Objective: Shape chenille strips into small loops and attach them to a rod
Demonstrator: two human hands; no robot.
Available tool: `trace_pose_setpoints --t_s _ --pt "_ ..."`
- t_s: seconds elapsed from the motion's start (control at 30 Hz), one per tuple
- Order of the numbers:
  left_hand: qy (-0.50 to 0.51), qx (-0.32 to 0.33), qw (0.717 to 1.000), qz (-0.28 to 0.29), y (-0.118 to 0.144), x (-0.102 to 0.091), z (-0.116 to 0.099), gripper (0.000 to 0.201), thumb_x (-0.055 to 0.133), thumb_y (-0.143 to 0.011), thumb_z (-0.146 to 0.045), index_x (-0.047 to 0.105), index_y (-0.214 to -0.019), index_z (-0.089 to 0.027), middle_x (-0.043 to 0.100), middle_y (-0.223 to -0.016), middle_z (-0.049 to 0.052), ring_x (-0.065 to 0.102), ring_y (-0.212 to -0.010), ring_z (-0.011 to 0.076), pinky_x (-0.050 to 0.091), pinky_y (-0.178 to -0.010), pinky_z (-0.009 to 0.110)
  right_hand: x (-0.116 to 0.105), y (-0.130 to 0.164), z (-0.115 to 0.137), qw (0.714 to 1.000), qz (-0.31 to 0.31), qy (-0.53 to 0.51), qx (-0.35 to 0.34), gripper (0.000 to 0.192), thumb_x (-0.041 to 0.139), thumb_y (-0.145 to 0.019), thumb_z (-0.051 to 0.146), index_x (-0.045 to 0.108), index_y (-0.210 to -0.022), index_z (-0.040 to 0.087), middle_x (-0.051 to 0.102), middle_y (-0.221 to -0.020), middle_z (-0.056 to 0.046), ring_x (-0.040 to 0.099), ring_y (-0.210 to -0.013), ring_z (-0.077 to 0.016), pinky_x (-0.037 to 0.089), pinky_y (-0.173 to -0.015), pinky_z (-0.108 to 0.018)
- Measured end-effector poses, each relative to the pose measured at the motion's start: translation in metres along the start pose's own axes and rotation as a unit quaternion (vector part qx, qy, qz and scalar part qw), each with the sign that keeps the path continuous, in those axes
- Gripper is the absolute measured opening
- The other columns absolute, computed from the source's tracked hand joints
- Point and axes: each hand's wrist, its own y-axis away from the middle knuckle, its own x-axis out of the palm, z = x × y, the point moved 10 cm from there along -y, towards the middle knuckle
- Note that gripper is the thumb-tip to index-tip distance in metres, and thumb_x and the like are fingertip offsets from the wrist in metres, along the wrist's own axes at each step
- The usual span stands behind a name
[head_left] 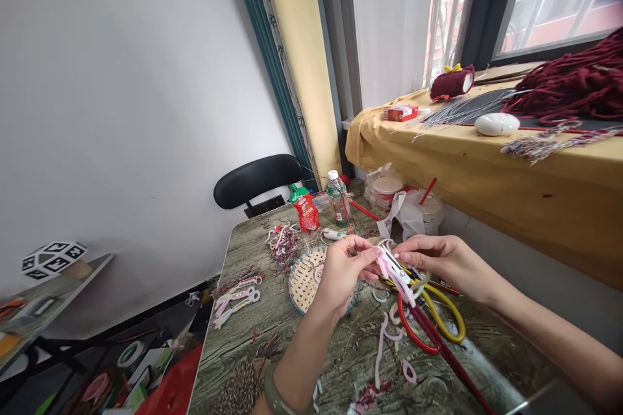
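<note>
Both hands meet over the table's middle and hold a small pink hook-shaped piece [395, 272] with dark red cords [445, 353] trailing from it toward the near edge. My left hand [343, 269] pinches its left end with thumb and fingers. From the right, my right hand [440, 259] grips the piece's upper end. Below them lie red-handled scissors [407, 327] and yellow-handled scissors [445, 318]. A small woven basket [302, 282] sits just left of my left hand.
Pink hooks [236, 298] and tufts of dark thread are scattered on the wood-pattern table [243, 350]. A bottle [337, 198], red pouch [306, 207] and plastic-wrapped bowls [406, 204] stand at the far end. A black chair [256, 181] is behind. Maroon yarn [574, 84] lies on the yellow-draped sill.
</note>
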Motion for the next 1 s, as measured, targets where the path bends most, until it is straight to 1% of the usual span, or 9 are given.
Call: trace_pose_setpoints --t_s 0.13,0.33,0.43,0.53,0.67,0.73,0.8,0.9,1.0 --pt "0.008 -0.003 1.000 0.001 0.002 0.001 0.000 0.019 0.069 -0.067 -0.026 0.058 -0.073 -0.012 0.064 -0.066 0.001 0.060 -0.051 0.0083 0.046 -0.046 0.016 0.004 0.000 0.001 1.000 0.000 0.019 -0.008 0.030 0.068 -0.072 0.045 0.069 -0.078 0.016 0.070 -0.075 -0.004 0.061 -0.069 -0.0184 0.047 -0.064 -0.028" --pt "0.006 0.003 1.000 -0.011 0.004 0.002 -0.002 0.017 0.070 -0.066 -0.025 0.059 -0.070 -0.013 0.063 -0.060 0.000 0.060 -0.051 0.0094 0.046 -0.047 0.018 0.010 0.002 0.013 0.999 -0.014 0.045 -0.021 0.027 0.066 -0.072 0.045 0.066 -0.071 0.018 0.068 -0.071 -0.002 0.061 -0.068 -0.0193 0.049 -0.063 -0.029" --pt "0.005 0.010 1.000 -0.025 0.005 0.002 -0.003 0.016 0.071 -0.066 -0.023 0.059 -0.067 -0.012 0.062 -0.056 -0.001 0.058 -0.050 0.0089 0.045 -0.048 0.018 0.011 0.005 0.015 0.997 -0.036 0.060 -0.012 0.027 0.064 -0.074 0.044 0.067 -0.071 0.018 0.069 -0.071 -0.003 0.063 -0.067 -0.0200 0.050 -0.062 -0.029" --pt "0.007 0.013 0.999 -0.040 0.006 0.003 -0.002 0.016 0.069 -0.067 -0.022 0.057 -0.065 -0.013 0.062 -0.055 -0.001 0.058 -0.049 0.0088 0.046 -0.050 0.020 0.014 0.010 0.013 0.996 -0.052 0.067 -0.006 0.025 0.063 -0.075 0.043 0.069 -0.077 0.018 0.072 -0.077 -0.005 0.065 -0.072 -0.0217 0.050 -0.064 -0.029" --pt "0.009 0.012 0.999 -0.048 0.006 0.004 0.001 0.018 0.070 -0.066 -0.023 0.057 -0.063 -0.012 0.062 -0.059 0.001 0.058 -0.054 0.0092 0.046 -0.052 0.020 0.014 0.017 0.016 0.983 -0.102 0.143 -0.043 0.021 0.064 -0.074 0.038 0.066 -0.083 0.019 0.072 -0.078 -0.005 0.066 -0.074 -0.0243 0.052 -0.062 -0.030" --pt "0.007 0.008 0.999 -0.045 0.006 0.005 0.002 0.018 0.071 -0.065 -0.025 0.058 -0.063 -0.012 0.061 -0.060 0.001 0.059 -0.057 0.0102 0.046 -0.052 0.020 0.014 0.020 0.020 0.975 -0.122 0.174 -0.069 0.019 0.061 -0.077 0.035 0.063 -0.088 0.020 0.072 -0.078 -0.005 0.067 -0.072 -0.0232 0.053 -0.062 -0.031" --pt "0.008 0.002 0.999 -0.036 0.006 0.006 0.003 0.019 0.071 -0.065 -0.027 0.060 -0.065 -0.011 0.062 -0.062 0.001 0.059 -0.059 0.0113 0.046 -0.052 0.021 0.015 0.020 0.023 0.975 -0.118 0.165 -0.088 0.017 0.059 -0.080 0.032 0.060 -0.093 0.021 0.071 -0.082 -0.004 0.067 -0.074 -0.0218 0.054 -0.066 -0.031" --pt "0.012 -0.009 1.000 -0.009 0.005 0.009 0.005 0.023 0.075 -0.061 -0.028 0.063 -0.070 -0.011 0.064 -0.066 0.003 0.059 -0.061 0.0125 0.046 -0.053 0.022 0.014 0.019 0.023 0.979 -0.106 0.145 -0.093 0.012 0.058 -0.081 0.029 0.059 -0.090 0.022 0.070 -0.082 -0.004 0.066 -0.074 -0.0205 0.053 -0.066 -0.031" --pt "0.020 -0.010 1.000 0.010 0.005 0.012 0.006 0.027 0.079 -0.054 -0.025 0.065 -0.072 -0.011 0.065 -0.067 0.002 0.058 -0.061 0.0111 0.046 -0.056 0.021 0.011 0.017 0.020 0.985 -0.101 0.119 -0.080 0.011 0.060 -0.079 0.029 0.059 -0.087 0.022 0.069 -0.080 -0.003 0.065 -0.072 -0.0202 0.052 -0.064 -0.031"
